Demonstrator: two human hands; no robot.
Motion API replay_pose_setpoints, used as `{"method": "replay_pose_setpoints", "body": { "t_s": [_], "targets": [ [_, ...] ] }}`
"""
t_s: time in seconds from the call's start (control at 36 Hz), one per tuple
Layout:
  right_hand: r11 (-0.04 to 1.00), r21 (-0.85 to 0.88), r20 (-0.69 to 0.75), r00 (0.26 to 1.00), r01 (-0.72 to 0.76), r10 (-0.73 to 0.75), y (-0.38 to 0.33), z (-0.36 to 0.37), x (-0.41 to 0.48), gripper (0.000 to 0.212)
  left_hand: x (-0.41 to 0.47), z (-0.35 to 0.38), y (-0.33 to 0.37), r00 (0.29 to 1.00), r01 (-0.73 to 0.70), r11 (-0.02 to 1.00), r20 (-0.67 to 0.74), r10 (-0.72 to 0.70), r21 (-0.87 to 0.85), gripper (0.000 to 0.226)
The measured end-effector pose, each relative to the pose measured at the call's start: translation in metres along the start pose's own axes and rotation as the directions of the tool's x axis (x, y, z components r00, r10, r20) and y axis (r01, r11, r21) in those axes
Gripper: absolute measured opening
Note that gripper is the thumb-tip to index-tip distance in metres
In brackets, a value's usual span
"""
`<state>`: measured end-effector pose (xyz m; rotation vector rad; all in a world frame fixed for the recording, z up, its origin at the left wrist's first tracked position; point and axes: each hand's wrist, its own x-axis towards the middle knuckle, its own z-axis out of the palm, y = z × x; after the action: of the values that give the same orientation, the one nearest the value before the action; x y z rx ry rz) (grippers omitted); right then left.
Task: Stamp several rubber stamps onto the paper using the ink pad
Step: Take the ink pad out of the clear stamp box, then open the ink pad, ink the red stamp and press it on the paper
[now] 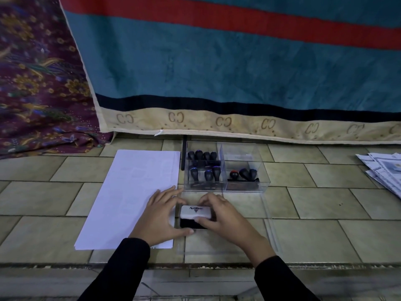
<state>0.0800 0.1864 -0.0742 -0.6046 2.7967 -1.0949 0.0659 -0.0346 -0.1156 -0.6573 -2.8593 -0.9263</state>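
both hands are gripping the ink pad (195, 216) on the tiled floor (314, 224), left hand (161, 216) bracing its dark base, right hand (219, 216) lifting the white lid; it is likely handling as light, rigid, slippery plastic, best pinched at the edges.

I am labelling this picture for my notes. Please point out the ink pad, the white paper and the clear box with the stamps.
ink pad (195, 212), head view, on its white lid
white paper (134, 192), head view, bare middle
clear box (247, 187), head view, front wall
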Motion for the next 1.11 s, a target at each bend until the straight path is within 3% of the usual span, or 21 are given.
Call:
{"method": "replay_pose_setpoints", "body": {
  "t_s": [0.11,0.28,0.39,0.86,1.11],
  "targets": [
    [0.98,0.177,-0.056,0.994,-0.087,0.098,-0.004,-0.004,0.009,0.006,0.0,-0.002,0.002,0.998,0.042,0.999,0.036,-0.042,-0.009,0.082],
    [0.973,0.171,-0.338,0.919,-0.154,0.205,0.003,0.005,0.022,0.013,0.0,-0.001,0.004,0.996,0.089,0.996,0.033,-0.088,-0.005,0.106],
    [0.924,0.311,-0.411,0.844,-0.225,0.344,0.005,0.01,0.021,0.009,0.0,-0.001,0.004,0.993,0.111,0.994,0.045,-0.112,0.01,0.116],
    [0.952,-0.034,-0.25,0.925,-0.303,0.286,-0.003,0.007,0.025,0.022,0.0,-0.001,0.009,0.99,0.124,0.99,0.066,-0.128,0.065,0.114],
    [0.953,-0.059,-0.197,0.939,-0.299,0.282,-0.005,0.004,0.022,0.031,0.0,-0.001,0.008,0.99,0.113,0.991,0.076,-0.118,0.068,0.118]
  ]
}}
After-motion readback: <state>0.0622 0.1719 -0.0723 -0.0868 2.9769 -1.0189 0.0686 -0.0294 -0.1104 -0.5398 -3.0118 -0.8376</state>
